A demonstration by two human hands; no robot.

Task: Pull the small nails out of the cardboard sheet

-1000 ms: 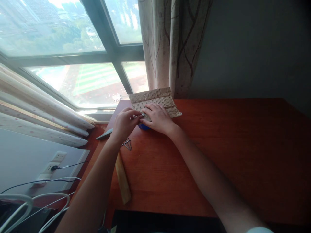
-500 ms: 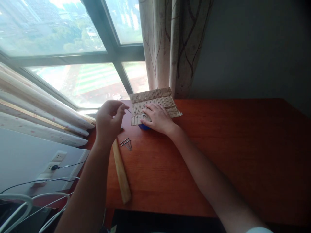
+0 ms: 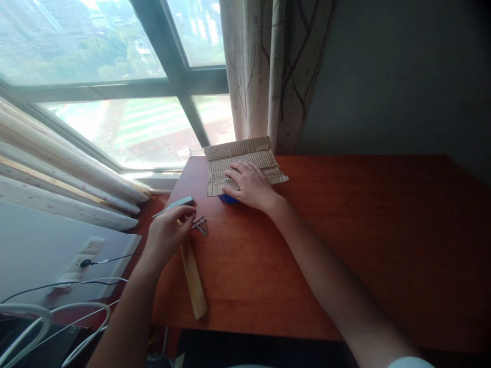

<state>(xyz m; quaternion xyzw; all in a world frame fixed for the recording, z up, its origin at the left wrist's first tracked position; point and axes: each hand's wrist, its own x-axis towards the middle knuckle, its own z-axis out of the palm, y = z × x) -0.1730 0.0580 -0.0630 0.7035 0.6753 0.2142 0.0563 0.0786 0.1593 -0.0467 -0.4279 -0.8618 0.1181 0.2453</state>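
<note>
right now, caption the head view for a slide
Right hand on a brown sheet, left hand near metal nails on a desk.

The left hand (image 3: pixel 169 236) partly hides the wooden handle (image 3: pixel 194 286), and the brown sheet (image 3: pixel 238 153) a blue object (image 3: pixel 228 199).

Two hands: one left hand (image 3: pixel 163 235), one right hand (image 3: pixel 251 186). One perforated cardboard sheet (image 3: pixel 240 150), with one blue thing (image 3: pixel 229 200) under its near edge. At least three nails (image 3: pixel 200 225) in one loose pile, exact number too small to tell. One hammer (image 3: pixel 194 278) to the left. One table (image 3: pixel 268 271). Four window panes (image 3: pixel 80 46) at far left, two curtains (image 3: pixel 251 66), at least two wall sockets (image 3: pixel 92 246), one black plug (image 3: pixel 85 263).
</note>
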